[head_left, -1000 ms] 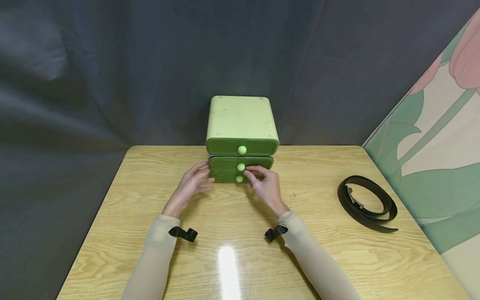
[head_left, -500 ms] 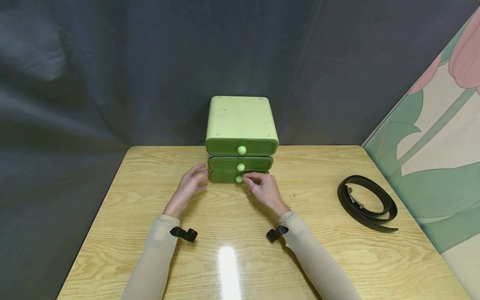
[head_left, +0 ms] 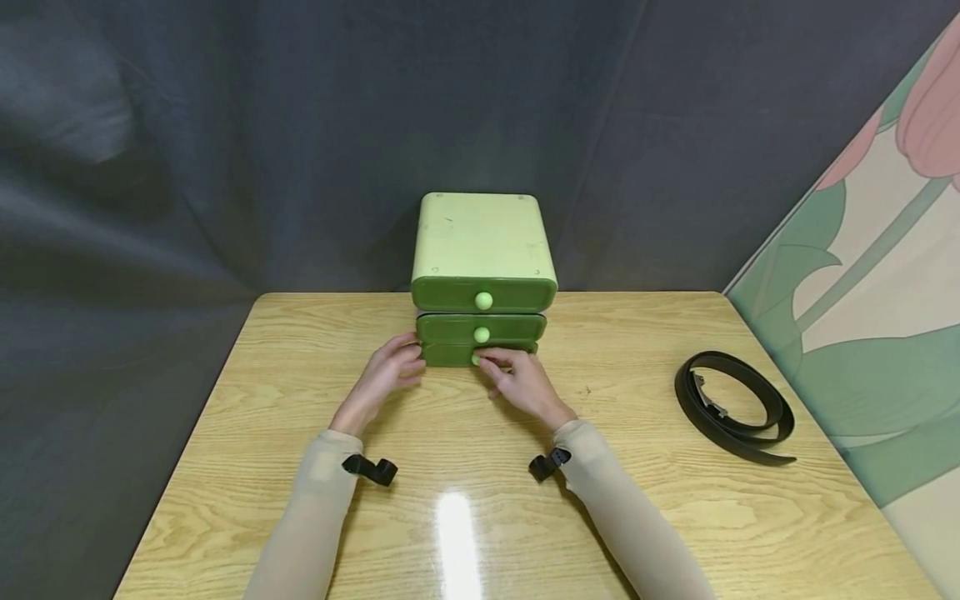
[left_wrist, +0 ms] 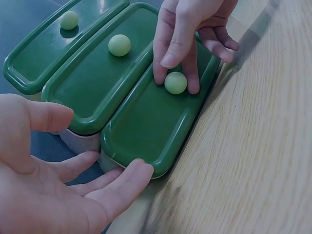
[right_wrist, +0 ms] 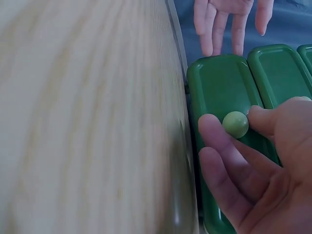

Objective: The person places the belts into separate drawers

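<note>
A small cabinet with a pale green top (head_left: 483, 233) stands at the back of the table. Its three dark green drawers each carry a round light green knob. My right hand (head_left: 522, 383) is at the bottom drawer (left_wrist: 146, 126), thumb and fingers pinching its knob (right_wrist: 235, 124) from either side. My left hand (head_left: 381, 379) is beside the left end of that drawer, fingers spread and fairly straight, fingertips at its edge in the left wrist view. Above are the middle drawer's knob (head_left: 482, 334) and the top drawer's knob (head_left: 483, 301).
A coiled black belt (head_left: 738, 408) with a metal buckle lies on the right of the wooden table (head_left: 420, 533). Dark cloth (head_left: 315, 142) hangs behind the cabinet. A flower-patterned cloth (head_left: 885, 333) borders the table's right side.
My right hand has moved down from beside the middle knob to the bottom one and now covers part of it. The left hand has shifted slightly at the cabinet's left side.
</note>
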`<state>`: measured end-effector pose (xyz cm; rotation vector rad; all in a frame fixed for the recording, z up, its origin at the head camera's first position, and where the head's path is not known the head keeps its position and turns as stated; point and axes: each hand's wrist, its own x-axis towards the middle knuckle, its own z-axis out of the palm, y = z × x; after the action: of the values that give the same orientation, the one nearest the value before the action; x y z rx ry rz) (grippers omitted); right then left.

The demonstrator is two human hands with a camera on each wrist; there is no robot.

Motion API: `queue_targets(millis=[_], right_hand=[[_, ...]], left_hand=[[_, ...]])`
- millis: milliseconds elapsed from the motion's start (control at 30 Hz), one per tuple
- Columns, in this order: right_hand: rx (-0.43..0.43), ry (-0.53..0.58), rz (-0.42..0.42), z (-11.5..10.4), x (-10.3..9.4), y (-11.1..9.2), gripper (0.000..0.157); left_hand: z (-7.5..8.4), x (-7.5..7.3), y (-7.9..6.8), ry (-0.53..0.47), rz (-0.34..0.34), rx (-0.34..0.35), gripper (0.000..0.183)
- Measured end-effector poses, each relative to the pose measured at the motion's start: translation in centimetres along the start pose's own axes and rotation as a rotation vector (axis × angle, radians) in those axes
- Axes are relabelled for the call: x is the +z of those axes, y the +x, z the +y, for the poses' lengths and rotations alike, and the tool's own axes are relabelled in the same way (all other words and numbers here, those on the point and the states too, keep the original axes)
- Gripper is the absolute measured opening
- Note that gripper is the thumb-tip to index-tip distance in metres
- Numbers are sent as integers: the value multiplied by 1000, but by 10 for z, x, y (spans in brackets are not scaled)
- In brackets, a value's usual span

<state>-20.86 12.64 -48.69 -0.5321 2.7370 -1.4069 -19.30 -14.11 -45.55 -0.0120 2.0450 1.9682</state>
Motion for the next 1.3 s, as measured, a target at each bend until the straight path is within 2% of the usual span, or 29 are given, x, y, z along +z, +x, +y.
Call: queue_targets(millis=[233, 633, 1133, 1300], right_hand=[[89, 132, 62, -4, 4, 3, 32], [139, 77, 252, -8, 17, 9, 38], [131, 83, 314, -9, 20, 8, 37], [127, 28, 341, -10, 20, 8, 39]], left_hand=[[-2, 0, 1, -3, -13, -2, 63], [-1, 1, 1, -6, -17, -1, 62], [-3, -1, 2, 3, -25, 2, 62], [-3, -1, 1, 5, -24, 0, 62]])
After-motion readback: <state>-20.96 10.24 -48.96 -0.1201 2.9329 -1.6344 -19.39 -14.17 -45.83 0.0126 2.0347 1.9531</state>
